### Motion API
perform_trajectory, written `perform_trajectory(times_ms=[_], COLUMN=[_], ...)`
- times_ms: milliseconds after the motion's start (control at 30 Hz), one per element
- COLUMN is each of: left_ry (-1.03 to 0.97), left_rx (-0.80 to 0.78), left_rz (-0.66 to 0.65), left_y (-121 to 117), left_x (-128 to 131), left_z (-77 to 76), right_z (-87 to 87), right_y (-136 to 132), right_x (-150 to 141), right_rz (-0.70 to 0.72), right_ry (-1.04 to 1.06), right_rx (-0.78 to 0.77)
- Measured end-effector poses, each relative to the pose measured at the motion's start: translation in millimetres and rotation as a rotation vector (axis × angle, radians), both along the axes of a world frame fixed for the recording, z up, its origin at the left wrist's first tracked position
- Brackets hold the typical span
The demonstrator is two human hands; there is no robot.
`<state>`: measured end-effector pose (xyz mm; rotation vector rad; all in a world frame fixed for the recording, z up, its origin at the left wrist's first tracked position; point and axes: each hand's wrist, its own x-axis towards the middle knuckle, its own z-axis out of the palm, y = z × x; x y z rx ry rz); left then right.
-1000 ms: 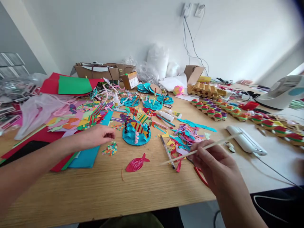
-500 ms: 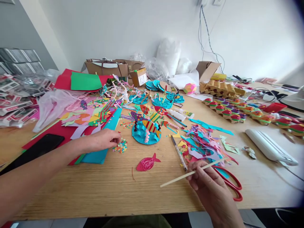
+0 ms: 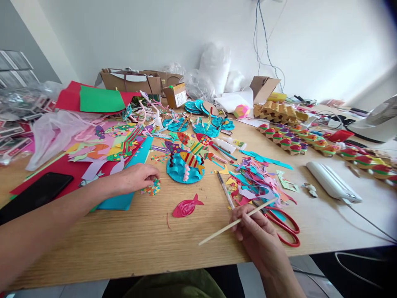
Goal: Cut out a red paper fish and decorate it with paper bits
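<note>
Facing a pale wall (image 3: pixel 149 37), the cluttered wooden tabletop (image 3: pixel 124 244) underlies both hands (image 3: pixel 138 179) (image 3: pixel 259 234).

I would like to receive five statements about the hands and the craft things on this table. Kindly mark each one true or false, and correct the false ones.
1. The right hand holds a thin pale stick. True.
2. The pink fish cutout stands upright on the blue round base. False: it lies flat on the wooden tabletop, nearer to the person than the base.
3. The left hand is at the confetti pile. True.
4. The left hand grips the scissors. False: they lie on the tabletop, beside the right hand.
5. The pen lies to the left of the paper scraps. True.
</note>
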<state>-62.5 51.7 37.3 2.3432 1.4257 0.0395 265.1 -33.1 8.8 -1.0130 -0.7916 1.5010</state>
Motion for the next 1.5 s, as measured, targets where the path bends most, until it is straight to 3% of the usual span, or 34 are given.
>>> perform_trajectory(times_ms=[367, 733, 1300, 1500], left_ry=[0.007, 0.018, 0.026, 0.057], left_rx=[0.021, 0.001, -0.001, -0.013], left_rz=[0.024, -0.028, -0.056, -0.034], left_y=[11, 12, 8, 8], left_x=[-4, 11, 3, -2], left_z=[5.4, 6.2, 1.3, 8.5], right_z=[-4.4, -4.7, -6.7, -9.6], right_y=[1, 1, 1, 1], right_x=[2, 2, 2, 4], right_rz=[-0.016, 0.011, 0.027, 0.037], right_ry=[0.021, 0.028, 0.035, 0.037], right_rx=[-0.012, -0.019, -0.001, 0.003])
